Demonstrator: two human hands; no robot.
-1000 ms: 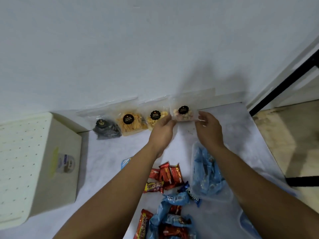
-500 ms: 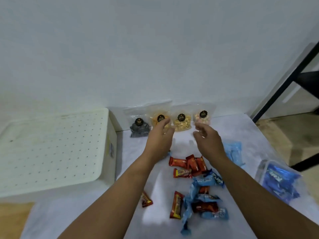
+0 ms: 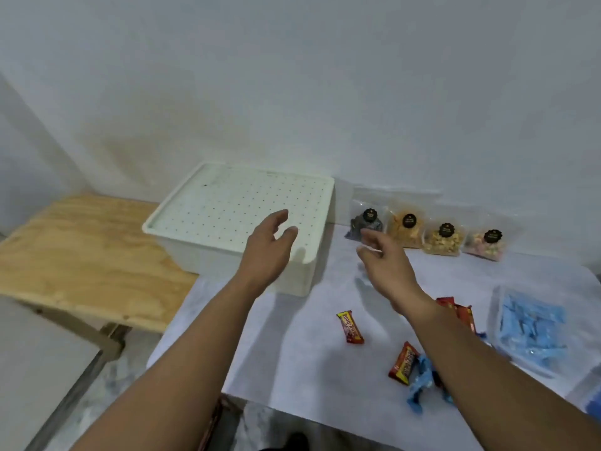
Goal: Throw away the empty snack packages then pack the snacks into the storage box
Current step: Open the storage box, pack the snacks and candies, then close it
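Note:
A white storage box (image 3: 208, 255) with a dotted lid (image 3: 227, 203) stands shut at the table's left. My left hand (image 3: 266, 249) hovers over the lid's near right corner, fingers relaxed, holding nothing. My right hand (image 3: 383, 265) is empty too, held above the table just right of the box. Along the wall stand several clear snack bags with black labels: dark (image 3: 366, 222), orange (image 3: 406, 231), yellow (image 3: 444, 240), pink (image 3: 486, 245). Red bars (image 3: 350, 327) (image 3: 403, 362) and blue wrappers (image 3: 421, 382) lie near my right forearm.
A clear tub (image 3: 533, 327) of blue packets sits at the right. The white table (image 3: 309, 369) ends at its near edge. A plywood bench (image 3: 81, 255) stands left of the box, with a grey surface (image 3: 39, 369) at lower left.
My hands let go of the pink bag at the wall and swung left to the box. The view turned left, bringing the whole box and the plywood bench into sight.

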